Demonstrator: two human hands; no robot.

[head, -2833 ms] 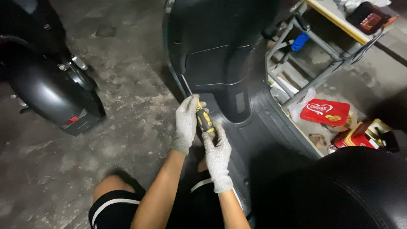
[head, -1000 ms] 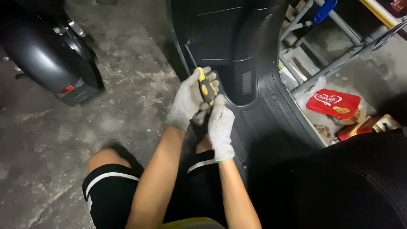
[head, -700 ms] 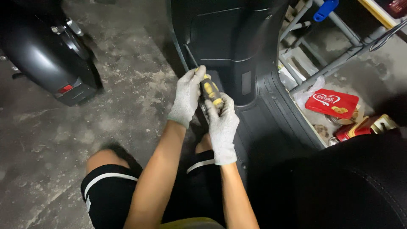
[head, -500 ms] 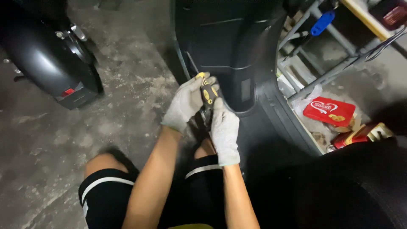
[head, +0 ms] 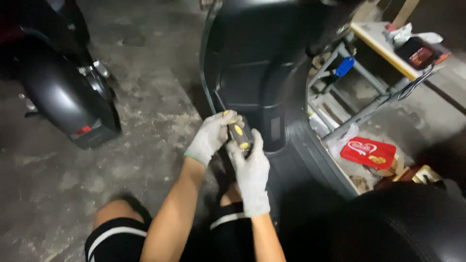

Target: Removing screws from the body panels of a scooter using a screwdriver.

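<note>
Both gloved hands close around a yellow-and-black screwdriver handle [head: 239,133] at frame centre; its tip is hidden behind the fingers against the black scooter panel [head: 257,73]. The left hand [head: 211,137] wraps the handle's top, the right hand [head: 251,167] grips below. At right, a red biscuit packet [head: 367,153] lies on a low shelf [head: 340,167]. Stained concrete floor [head: 145,121]; another scooter's rear [head: 68,104] at upper left.

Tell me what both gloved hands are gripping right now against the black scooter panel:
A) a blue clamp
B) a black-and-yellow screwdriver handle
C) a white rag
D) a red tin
B: the left hand and right hand both wrap the black-and-yellow screwdriver handle in front of the black scooter panel; the red tin lies untouched on the floor to the right.
</note>
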